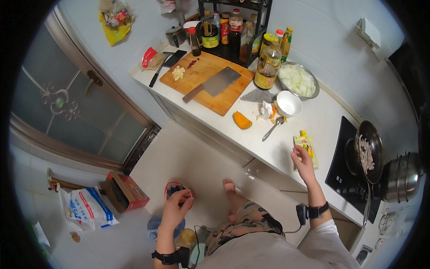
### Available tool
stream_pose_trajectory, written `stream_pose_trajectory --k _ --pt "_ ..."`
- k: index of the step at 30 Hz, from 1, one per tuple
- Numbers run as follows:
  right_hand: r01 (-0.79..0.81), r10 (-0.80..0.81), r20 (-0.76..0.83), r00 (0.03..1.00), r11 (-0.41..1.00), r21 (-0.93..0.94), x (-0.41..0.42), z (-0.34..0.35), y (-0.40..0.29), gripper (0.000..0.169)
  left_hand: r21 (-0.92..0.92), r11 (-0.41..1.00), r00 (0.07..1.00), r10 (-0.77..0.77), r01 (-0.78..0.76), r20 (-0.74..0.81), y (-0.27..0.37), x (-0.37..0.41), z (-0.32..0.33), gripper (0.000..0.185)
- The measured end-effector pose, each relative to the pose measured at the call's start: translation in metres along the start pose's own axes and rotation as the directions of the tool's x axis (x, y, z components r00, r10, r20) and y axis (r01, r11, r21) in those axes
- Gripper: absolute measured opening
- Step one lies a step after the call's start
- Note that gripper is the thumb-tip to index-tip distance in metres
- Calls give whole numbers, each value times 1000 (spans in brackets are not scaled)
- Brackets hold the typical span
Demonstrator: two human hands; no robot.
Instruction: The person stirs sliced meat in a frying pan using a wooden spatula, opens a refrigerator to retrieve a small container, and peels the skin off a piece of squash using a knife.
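My left hand [177, 208] is low on the left, above a small dark bin with a red rim [167, 191]. Its thumb and fingertips nearly meet, and whether something small sits between them cannot be made out. Over the counter's front edge, my right hand [304, 164] has loosely bent fingers and no visible load. It overlaps a yellow squeeze pouch with a yellow cap [308, 148] lying on the counter; contact is unclear. Left of the pouch lie a metal spoon [273, 128] and a pumpkin wedge [242, 120]. A white bowl [289, 103] stands behind them.
A cleaver [218, 82] and chopped garlic [178, 72] lie on a wooden cutting board [201, 101]. Sliced pale vegetable fills a metal bowl [314, 79]. A wok [379, 148] with meat strips rests on the black cooktop [336, 164], its handle pointing towards me. Bottles crowd a black rack [215, 53].
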State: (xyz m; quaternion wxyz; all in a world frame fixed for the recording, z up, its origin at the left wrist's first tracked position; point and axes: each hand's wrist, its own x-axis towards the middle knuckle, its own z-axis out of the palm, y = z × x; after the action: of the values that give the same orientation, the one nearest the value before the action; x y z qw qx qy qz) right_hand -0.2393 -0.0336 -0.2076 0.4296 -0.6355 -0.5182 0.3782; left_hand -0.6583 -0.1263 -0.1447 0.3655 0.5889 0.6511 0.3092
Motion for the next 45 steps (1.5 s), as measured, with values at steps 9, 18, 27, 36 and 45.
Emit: stream_pose_trajectory --k 9,18,27,36,45 --pt "128 -229 -137 964 847 -516 137 105 -5 76 51 998 966 17 -31 259 -19 115 24 26" --pt "-115 -96 -434 896 893 -435 173 142 -9 81 -178 980 830 174 -91 530 -46 181 77 22" --pt "-5 -164 -334 928 893 -451 168 144 9 52 -299 950 830 240 -94 503 -39 204 102 18" --pt "210 -279 -298 913 947 -244 145 108 -14 52 -701 702 953 112 126 283 12 201 151 31" --pt "395 -346 285 894 909 -135 41 177 -70 58 -952 271 988 -107 138 113 -10 137 150 56"
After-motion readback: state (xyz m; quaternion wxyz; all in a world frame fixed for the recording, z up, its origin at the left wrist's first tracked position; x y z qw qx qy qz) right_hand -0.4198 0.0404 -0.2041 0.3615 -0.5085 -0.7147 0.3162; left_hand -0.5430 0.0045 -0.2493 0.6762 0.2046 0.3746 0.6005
